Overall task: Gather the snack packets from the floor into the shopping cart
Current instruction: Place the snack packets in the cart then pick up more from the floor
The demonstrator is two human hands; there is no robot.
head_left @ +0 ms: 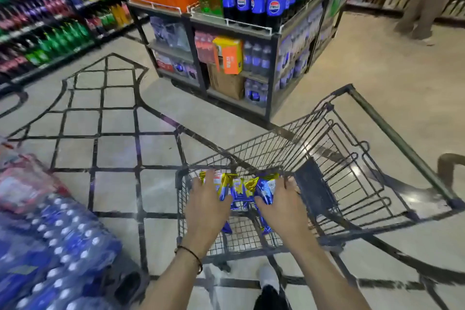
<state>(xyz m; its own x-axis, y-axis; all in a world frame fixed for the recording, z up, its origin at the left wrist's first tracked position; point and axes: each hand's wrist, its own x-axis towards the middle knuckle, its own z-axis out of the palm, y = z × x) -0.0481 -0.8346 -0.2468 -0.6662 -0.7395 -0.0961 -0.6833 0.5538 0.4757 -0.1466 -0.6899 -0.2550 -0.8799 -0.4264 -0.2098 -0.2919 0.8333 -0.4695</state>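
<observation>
Between the left grip (205, 200) and right grip (283, 202), both clamped on them, the snack packets (241, 190) are inside the shopping cart (276, 143), just not let go yet.

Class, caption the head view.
Left hand and right hand hold blue-gold foil snack packets over grey wire shopping cart.

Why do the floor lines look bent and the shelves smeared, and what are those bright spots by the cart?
Head view: the wide-angle lens bows the floor lines and shopping cart rim; motion blur smears the drink shelves and water packs, while the snack packets stay sharp; the spots are light glare on the floor.
</observation>
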